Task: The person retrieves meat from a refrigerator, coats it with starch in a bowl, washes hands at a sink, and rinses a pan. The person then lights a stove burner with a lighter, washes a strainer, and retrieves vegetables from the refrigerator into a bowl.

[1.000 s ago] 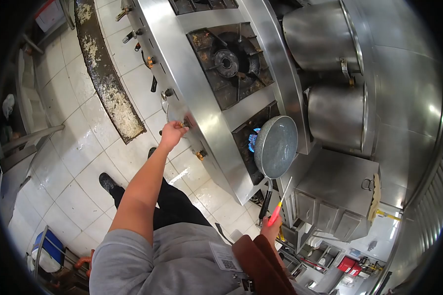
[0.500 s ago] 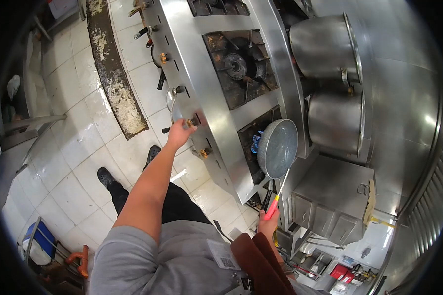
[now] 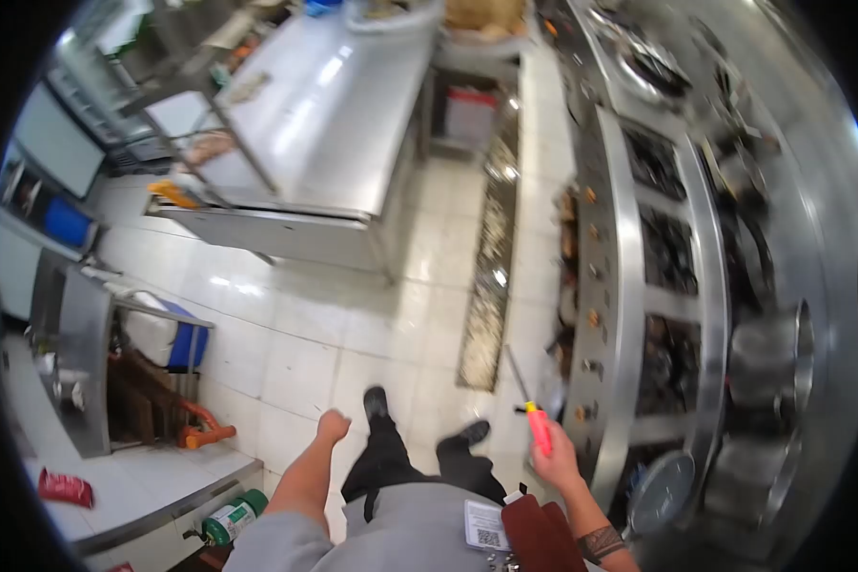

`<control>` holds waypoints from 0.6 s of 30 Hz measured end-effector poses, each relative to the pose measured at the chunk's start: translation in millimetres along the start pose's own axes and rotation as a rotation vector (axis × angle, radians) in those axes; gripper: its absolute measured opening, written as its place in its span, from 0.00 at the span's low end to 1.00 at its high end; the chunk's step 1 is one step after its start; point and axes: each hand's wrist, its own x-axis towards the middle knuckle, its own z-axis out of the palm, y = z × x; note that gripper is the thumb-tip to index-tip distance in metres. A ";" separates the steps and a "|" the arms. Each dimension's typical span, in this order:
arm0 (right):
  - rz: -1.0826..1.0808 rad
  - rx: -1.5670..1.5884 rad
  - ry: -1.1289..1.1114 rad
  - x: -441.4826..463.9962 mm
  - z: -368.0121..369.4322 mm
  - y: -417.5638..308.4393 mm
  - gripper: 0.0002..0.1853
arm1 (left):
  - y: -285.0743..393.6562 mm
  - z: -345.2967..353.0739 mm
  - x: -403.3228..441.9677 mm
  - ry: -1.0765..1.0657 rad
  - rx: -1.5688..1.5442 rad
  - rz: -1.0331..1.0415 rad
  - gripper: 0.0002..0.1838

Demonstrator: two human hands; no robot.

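My right hand [image 3: 557, 458] grips a long-necked lighter [image 3: 540, 431] with a red-pink handle, a yellow collar and a thin metal stem that points forward over the floor. Free of any surface, my left hand [image 3: 334, 426] hangs in front of my body, its fingers curled in with nothing visible in them. To the right of my right forearm, a grey frying pan [image 3: 662, 491] sits at the near end of the steel stove [image 3: 620, 315]. No flame can be made out under it from here.
Ahead on the left stands a steel worktable [image 3: 353, 143]. A floor drain channel [image 3: 487, 315] runs along the stove front. Two large steel pots [image 3: 758, 467] line the stove's back. At the lower left are a red packet [image 3: 66, 488] and a green canister [image 3: 231, 518].
My left hand has let go of the stove knob and come back toward my body. My view has turned left, away from the burners. The lighter is still in my right hand.
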 end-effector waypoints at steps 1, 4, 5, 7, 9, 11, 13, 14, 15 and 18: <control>-0.070 0.017 0.005 30.5 19.8 -27.9 0.23 | -33.0 -24.6 -22.0 -0.037 -0.018 -0.083 0.23; -0.126 0.441 -0.439 105.3 86.5 -145.0 0.30 | -117.1 -51.3 -99.5 0.211 -0.772 -0.432 0.17; 0.013 0.561 -0.634 121.8 106.5 -189.5 0.32 | -144.5 -50.3 -118.8 0.250 -0.811 -0.444 0.16; -0.090 0.569 -0.731 152.1 143.7 -285.3 0.34 | -190.1 -37.5 -149.2 0.276 -0.890 -0.532 0.13; -0.117 0.699 -0.795 172.1 171.4 -384.0 0.33 | -224.4 -23.3 -170.0 0.283 -1.022 -0.642 0.12; -0.171 0.890 -0.841 195.9 185.1 -472.0 0.34 | -250.1 -21.6 -177.2 0.317 -1.127 -0.676 0.11; -0.228 1.072 -0.857 223.6 191.3 -553.1 0.34 | -261.9 -31.6 -179.4 0.323 -1.418 -0.698 0.11; -0.222 1.172 -0.852 238.7 190.1 -588.3 0.34 | -269.9 -40.8 -176.9 0.331 -1.417 -0.699 0.11; -0.214 1.273 -0.843 256.1 188.5 -622.9 0.33 | -278.2 -53.1 -172.5 0.373 -1.465 -0.657 0.11; -0.183 1.370 -0.695 342.5 182.5 -707.7 0.27 | -309.2 -97.6 -155.8 0.431 -1.498 -0.575 0.12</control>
